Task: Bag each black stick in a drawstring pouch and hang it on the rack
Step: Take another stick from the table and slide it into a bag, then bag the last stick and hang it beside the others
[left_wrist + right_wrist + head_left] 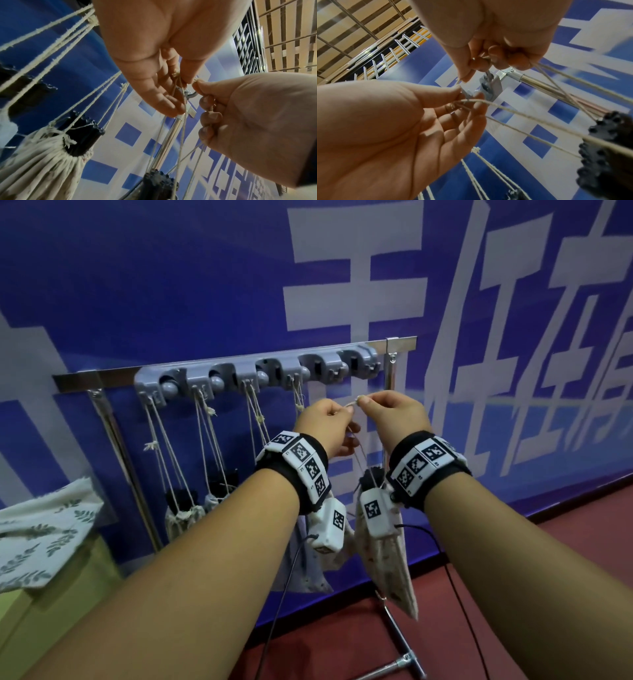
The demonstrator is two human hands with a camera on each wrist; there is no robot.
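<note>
Head view: left hand (327,419) and right hand (390,414) pinching thin twisted cord (352,404) together, at 6 o'clock below grey plastic rack (257,371); cream pouch (390,563) dangling beneath. Wrist views only: knobbly black stick (157,181) poking out, metal hook (485,86) beside fingertips.

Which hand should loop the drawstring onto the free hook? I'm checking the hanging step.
Probably the right hand: it pinches the drawstring nearest the rack's free hooks; the left hand holds it lower.
</note>
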